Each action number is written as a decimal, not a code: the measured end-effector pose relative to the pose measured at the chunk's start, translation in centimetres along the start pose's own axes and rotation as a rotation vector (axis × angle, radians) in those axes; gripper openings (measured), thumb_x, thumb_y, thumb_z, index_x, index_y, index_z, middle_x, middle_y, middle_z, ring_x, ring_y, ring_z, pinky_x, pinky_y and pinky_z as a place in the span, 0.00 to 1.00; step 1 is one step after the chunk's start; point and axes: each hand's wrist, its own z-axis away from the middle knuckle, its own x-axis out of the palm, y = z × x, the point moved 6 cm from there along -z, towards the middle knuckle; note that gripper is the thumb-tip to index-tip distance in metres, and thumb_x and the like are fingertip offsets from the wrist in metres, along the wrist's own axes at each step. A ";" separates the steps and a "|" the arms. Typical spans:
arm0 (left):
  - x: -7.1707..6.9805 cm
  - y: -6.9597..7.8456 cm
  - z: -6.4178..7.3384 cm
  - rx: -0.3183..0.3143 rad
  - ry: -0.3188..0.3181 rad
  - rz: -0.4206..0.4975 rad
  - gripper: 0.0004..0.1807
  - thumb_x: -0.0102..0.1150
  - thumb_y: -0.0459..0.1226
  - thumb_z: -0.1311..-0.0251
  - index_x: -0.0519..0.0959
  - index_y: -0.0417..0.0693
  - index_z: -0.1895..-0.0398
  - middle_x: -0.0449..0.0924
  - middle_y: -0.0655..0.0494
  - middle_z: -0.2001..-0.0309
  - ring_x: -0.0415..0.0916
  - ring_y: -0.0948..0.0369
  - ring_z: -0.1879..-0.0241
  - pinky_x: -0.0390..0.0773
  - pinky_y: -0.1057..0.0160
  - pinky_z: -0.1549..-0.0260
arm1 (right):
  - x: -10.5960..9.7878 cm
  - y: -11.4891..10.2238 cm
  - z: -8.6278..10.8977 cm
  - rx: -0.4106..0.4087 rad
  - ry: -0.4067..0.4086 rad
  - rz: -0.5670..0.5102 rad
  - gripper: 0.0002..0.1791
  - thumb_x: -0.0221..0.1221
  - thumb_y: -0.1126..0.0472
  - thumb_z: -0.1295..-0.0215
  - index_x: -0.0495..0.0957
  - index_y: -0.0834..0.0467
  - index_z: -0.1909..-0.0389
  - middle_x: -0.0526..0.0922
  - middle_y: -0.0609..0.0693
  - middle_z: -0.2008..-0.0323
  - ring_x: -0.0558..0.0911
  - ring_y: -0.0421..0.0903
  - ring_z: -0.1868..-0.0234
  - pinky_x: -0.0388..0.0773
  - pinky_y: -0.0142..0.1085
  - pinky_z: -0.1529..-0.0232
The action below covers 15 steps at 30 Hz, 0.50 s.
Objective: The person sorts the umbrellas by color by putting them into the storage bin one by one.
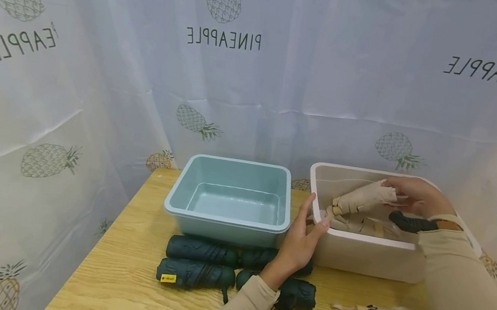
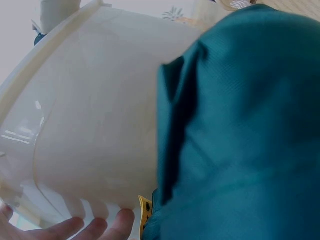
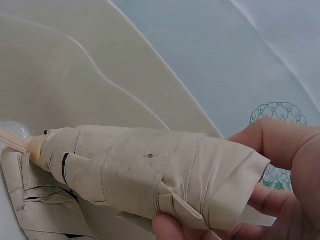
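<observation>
The umbrella (image 1: 363, 199) is beige and rolled, with creased fabric and a small dark mark on the side. It is held aslant in the mouth of the box (image 1: 364, 254), its pale handle (image 3: 36, 149) lower and toward the left wall. The box is off-white, round-cornered, open above and stands upright.

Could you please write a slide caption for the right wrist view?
Right grip holding a folded beige umbrella above a second umbrella in the pale bin.
</observation>
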 end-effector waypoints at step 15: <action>0.0 0.0 0.0 0.011 0.001 0.012 0.37 0.50 0.53 0.26 0.47 0.76 0.18 0.69 0.52 0.28 0.71 0.58 0.32 0.77 0.58 0.42 | -0.4 -0.1 0.4 0.012 0.022 0.135 0.45 0.48 0.48 0.21 0.39 0.71 0.21 0.42 0.83 0.28 0.71 0.68 0.34 0.84 0.43 0.46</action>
